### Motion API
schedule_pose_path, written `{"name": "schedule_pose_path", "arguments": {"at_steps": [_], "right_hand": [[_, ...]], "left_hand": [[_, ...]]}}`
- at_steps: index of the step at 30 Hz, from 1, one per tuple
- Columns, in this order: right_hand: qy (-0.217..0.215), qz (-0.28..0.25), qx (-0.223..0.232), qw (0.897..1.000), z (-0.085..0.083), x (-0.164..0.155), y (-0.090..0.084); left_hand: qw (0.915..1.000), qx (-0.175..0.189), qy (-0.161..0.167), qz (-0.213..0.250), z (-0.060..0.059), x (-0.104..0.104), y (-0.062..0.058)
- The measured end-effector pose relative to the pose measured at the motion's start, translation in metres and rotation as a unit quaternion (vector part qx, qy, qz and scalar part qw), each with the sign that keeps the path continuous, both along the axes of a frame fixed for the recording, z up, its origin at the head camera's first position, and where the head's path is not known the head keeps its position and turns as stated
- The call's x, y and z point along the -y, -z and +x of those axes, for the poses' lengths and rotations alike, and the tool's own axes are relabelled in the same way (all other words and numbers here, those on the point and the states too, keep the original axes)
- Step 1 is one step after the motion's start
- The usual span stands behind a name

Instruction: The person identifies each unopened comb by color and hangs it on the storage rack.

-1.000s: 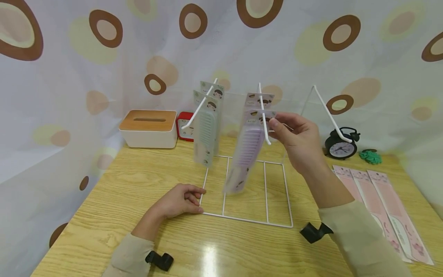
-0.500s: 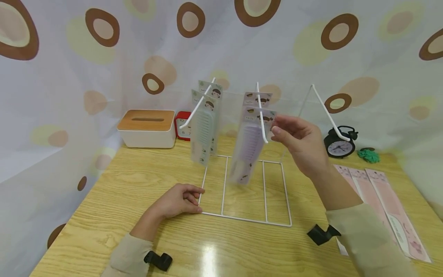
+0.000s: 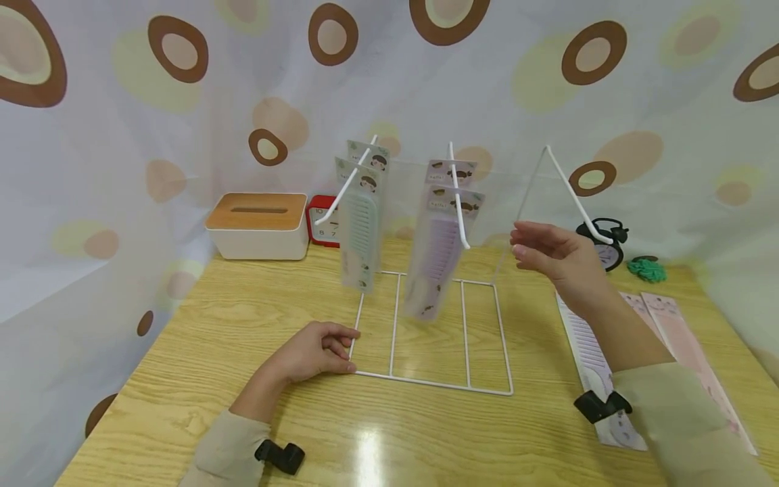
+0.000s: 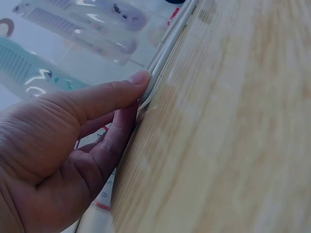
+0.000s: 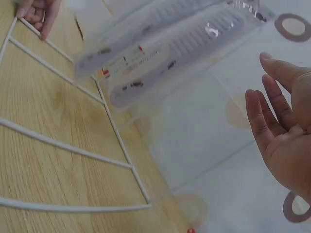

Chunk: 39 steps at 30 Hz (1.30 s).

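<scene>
A white wire display rack [image 3: 435, 386] stands on the wooden table, with three arms sticking out toward me. My left hand [image 3: 319, 353] pinches its front left corner, thumb and fingers at the wire in the left wrist view. Two packaged purple combs [image 3: 439, 253] hang on the middle arm, the front one slightly tilted. From the left arm hang two packaged green combs [image 3: 360, 233]. The right arm [image 3: 575, 189] is bare. Just below and left of that arm, my right hand [image 3: 562, 264] holds nothing; its fingers are loosely extended, as the right wrist view also shows.
On the right of the table lie a packaged purple comb [image 3: 589, 345] and pink packages [image 3: 688, 345], partly under my right forearm. A tissue box [image 3: 258, 237] and a red clock [image 3: 322, 223] stand back left. Back right are a black alarm clock [image 3: 610, 257] and a green scrunchie-like bundle [image 3: 647, 270].
My right hand has let go of the front purple comb package and moved right and down, away from it. That package swung to hang more steeply. My left hand stays at the corner.
</scene>
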State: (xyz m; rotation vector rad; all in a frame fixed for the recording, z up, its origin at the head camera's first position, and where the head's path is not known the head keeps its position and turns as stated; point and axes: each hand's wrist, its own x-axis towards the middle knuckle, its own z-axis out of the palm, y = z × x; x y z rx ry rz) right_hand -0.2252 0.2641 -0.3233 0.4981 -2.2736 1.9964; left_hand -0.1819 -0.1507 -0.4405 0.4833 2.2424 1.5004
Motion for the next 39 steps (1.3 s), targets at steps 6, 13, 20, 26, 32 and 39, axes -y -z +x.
{"name": "schedule_pose_path", "arguments": {"at_steps": [6, 13, 20, 26, 32, 39], "right_hand": [[0.040, 0.016, 0.034, 0.999, -0.019, -0.040, 0.023], [0.088, 0.083, 0.073, 0.990, -0.029, -0.080, 0.051], [0.112, 0.159, 0.090, 0.977, -0.026, -0.115, 0.073], [0.100, 0.322, 0.095, 0.937, -0.024, -0.135, 0.086], [0.056, 0.422, 0.083, 0.901, -0.026, -0.144, 0.094], [0.029, 0.462, 0.098, 0.881, -0.035, -0.144, 0.096]], "left_hand": [[1.0000, -0.001, -0.003, 0.003, -0.002, 0.000, 0.002], [1.0000, 0.005, -0.006, -0.003, -0.002, -0.001, 0.001], [0.9998, 0.011, -0.011, -0.014, -0.002, -0.003, 0.001], [0.9998, 0.011, -0.009, -0.014, -0.002, -0.003, 0.002], [0.9998, 0.013, -0.010, -0.011, -0.001, -0.002, 0.001], [0.9998, 0.014, -0.009, -0.004, 0.001, -0.001, 0.000]]}}
